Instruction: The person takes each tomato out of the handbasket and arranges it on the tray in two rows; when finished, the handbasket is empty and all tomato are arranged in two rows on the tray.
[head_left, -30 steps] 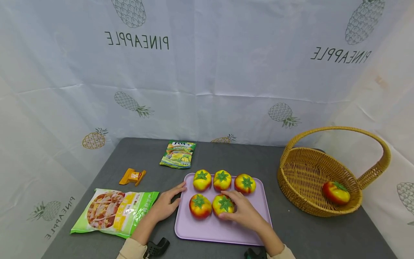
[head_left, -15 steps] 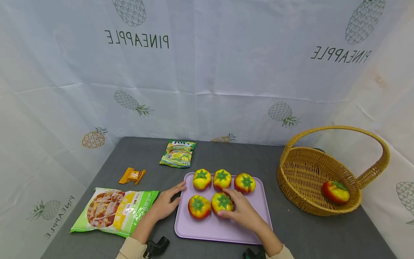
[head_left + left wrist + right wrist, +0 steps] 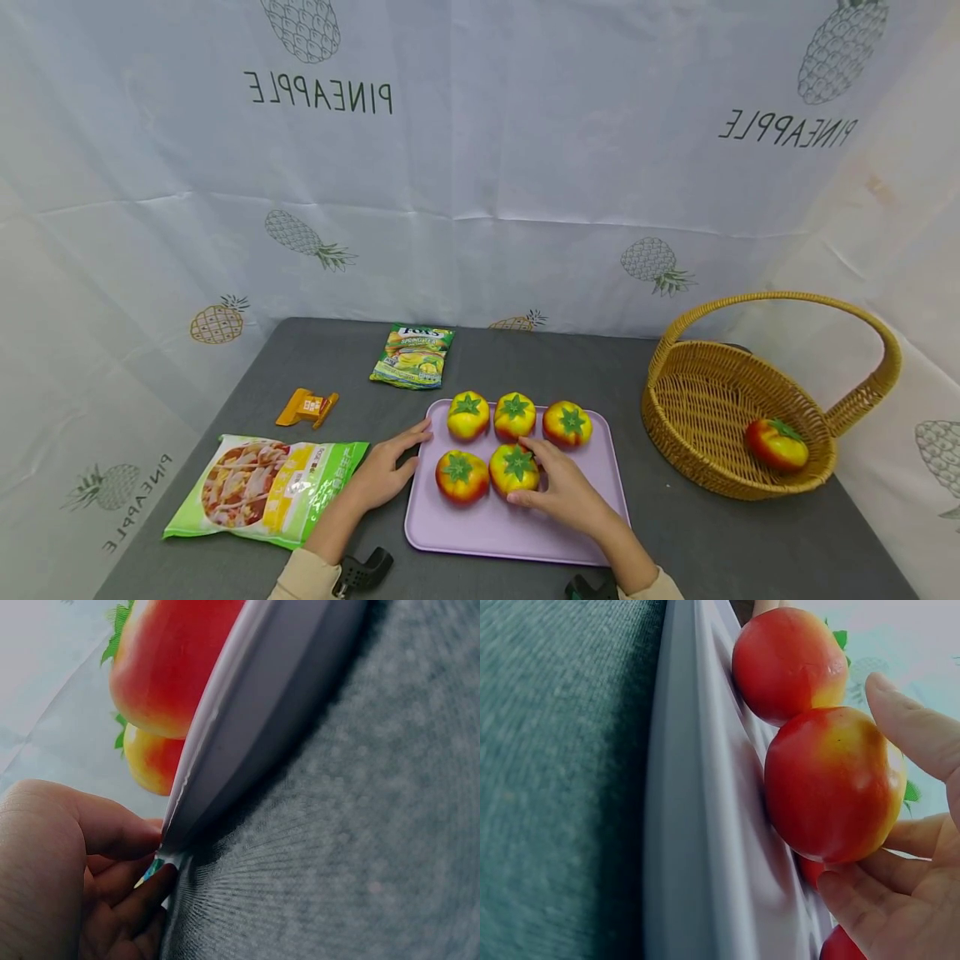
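Note:
A lilac tray (image 3: 450,529) bears several red-and-yellow tomatoes with green star-shaped tops. My left hand (image 3: 386,471) is at its left edge. In the left wrist view, my thumb (image 3: 124,832) and fingers pinch the rim. My right hand (image 3: 566,492) curves loosely round the right side of the front-row tomato (image 3: 513,468). In the right wrist view, fingertips touch that tomato (image 3: 832,784) on one side, and the thumb lies along its other side. Another front-row tomato (image 3: 462,477) sits just left of it.
A wicker basket (image 3: 675,450) with a tall handle stands at the right, holding one tomato (image 3: 777,445). At the left lies a green food bag (image 3: 262,492), with an orange wrapped snack (image 3: 307,408) behind it. A green-and-yellow packet (image 3: 413,357) lies at the back.
The two front-row tomatoes have shifted slightly left and away from me. My right hand now covers less of the one it is round. My left hand has stayed put.

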`<state>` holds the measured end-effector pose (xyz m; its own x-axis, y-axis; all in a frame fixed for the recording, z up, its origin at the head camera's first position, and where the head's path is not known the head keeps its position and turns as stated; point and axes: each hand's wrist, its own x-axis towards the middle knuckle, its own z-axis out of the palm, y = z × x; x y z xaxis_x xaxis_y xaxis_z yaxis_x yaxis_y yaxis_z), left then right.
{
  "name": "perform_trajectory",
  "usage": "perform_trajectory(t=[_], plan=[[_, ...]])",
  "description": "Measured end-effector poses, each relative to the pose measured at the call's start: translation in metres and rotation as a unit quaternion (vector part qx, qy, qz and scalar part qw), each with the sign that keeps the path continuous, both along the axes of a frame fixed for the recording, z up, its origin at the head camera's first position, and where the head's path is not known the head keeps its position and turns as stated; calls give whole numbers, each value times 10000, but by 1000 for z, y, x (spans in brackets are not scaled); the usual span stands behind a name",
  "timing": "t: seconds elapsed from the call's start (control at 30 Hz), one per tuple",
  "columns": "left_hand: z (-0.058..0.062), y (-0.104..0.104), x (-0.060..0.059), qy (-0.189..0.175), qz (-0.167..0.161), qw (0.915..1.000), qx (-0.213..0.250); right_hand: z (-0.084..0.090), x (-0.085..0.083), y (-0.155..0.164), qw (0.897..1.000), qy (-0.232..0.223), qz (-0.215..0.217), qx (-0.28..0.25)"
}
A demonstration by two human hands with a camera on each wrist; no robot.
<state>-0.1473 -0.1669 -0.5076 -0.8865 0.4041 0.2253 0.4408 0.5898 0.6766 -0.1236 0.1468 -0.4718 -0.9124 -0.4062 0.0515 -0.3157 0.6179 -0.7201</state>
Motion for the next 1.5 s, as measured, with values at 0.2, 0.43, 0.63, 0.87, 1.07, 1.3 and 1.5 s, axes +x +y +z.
perform_trajectory(t=[0.2,0.43,0.63,0.87,1.07,1.3,1.5], plan=[[-1,0,0,-28,6,10000,10,-1,1,3,9999,-100,60,-53],[0,0,1,-32,28,10000,-12,1,3,10,9999,60,87,-116],[-1,0,1,-8,33,10000,-33,11,6,21,9996,255,-84,-46],[-2,0,1,70,51,10000,-45,27,9,46,9982,294,-511,83],[-1,-1,0,38,32,10000,-34,46,8,82,9928,965,-693,162],[0,-1,-1,48,0,10000,-21,70,7,131,9886,1037,-1052,286],[-1,-1,-1,26,-11,10000,-25,84,0,176,9855,739,-1436,511]])
